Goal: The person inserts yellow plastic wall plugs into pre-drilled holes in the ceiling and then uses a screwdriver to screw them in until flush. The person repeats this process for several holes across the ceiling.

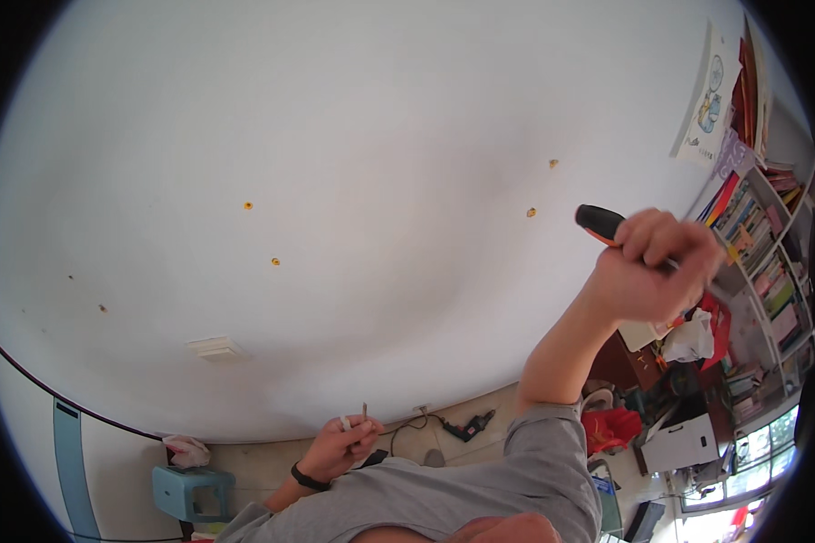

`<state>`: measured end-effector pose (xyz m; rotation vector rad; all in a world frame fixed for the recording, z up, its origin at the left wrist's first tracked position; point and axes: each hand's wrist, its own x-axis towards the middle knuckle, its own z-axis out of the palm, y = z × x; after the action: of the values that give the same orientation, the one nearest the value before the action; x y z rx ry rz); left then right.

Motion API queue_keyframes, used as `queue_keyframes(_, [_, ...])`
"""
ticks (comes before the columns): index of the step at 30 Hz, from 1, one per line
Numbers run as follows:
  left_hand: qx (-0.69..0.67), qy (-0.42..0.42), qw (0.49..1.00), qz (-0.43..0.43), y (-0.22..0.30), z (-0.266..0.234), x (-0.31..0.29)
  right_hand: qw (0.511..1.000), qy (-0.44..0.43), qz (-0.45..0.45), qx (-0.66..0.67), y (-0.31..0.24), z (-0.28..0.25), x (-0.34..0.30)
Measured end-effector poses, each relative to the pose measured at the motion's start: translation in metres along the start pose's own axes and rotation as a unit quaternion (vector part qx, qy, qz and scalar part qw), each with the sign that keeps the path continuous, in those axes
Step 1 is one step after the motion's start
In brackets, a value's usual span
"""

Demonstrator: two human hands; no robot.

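My right hand (pixel 656 258) is raised at the right before the white wall (pixel 380 118). It is closed around a black-and-orange tool handle (pixel 599 223), whose rounded end sticks out to the left. The tool's other end is hidden or blurred, so its kind does not show. Low in the middle, my left hand (pixel 340 446) pinches a small thin metal piece (pixel 365 410) upright between its fingertips. Something small and white (pixel 345 423) shows beside it. Yellow wall plugs (pixel 248 205) sit in the wall, two left of middle and two nearer my right hand.
A corded power drill (pixel 469 425) lies on the floor by the wall. At the lower left a blue stool (pixel 193 491) bears a plastic bag (pixel 186 452). Bookshelves (pixel 761 235) and a cluttered desk (pixel 638 360) stand at the right. A white box-shaped fitting (pixel 215 348) juts from the wall.
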<state>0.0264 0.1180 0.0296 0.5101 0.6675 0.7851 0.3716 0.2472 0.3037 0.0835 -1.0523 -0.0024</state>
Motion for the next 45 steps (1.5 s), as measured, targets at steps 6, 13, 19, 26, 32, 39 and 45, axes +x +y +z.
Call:
queue_keyframes(6, [0.029, 0.016, 0.999, 0.013, 0.002, -0.003, -0.001, 0.989, -0.043, -0.094, -0.103, 0.026, 0.029, -0.004])
queue_keyframes(13, [-0.015, 0.035, 0.999, 0.028, -0.004, -0.017, -0.001, 0.974, -0.011, -0.181, -0.132, 0.051, 0.032, -0.012])
queue_keyframes(19, [-0.028, 0.040, 0.998, 0.034, -0.001, -0.020, -0.004, 0.970, 0.004, -0.201, -0.139, 0.024, 0.021, -0.011])
queue_keyframes(26, [-0.032, 0.057, 0.997, 0.028, 0.007, -0.017, -0.001, 0.971, -0.006, -0.196, -0.136, 0.033, 0.022, -0.013])
queue_keyframes(32, [-0.030, 0.056, 0.997, 0.036, 0.007, -0.016, 0.001, 0.979, 0.008, -0.136, -0.149, 0.048, 0.019, -0.005])
queue_keyframes(39, [-0.029, 0.049, 0.998, 0.027, 0.005, -0.017, 0.004, 0.987, -0.008, -0.129, -0.092, 0.048, 0.018, -0.010])
queue_keyframes(45, [-0.014, 0.063, 0.997, 0.034, 0.005, -0.011, 0.003, 0.981, -0.030, -0.157, -0.112, 0.053, 0.012, -0.005])
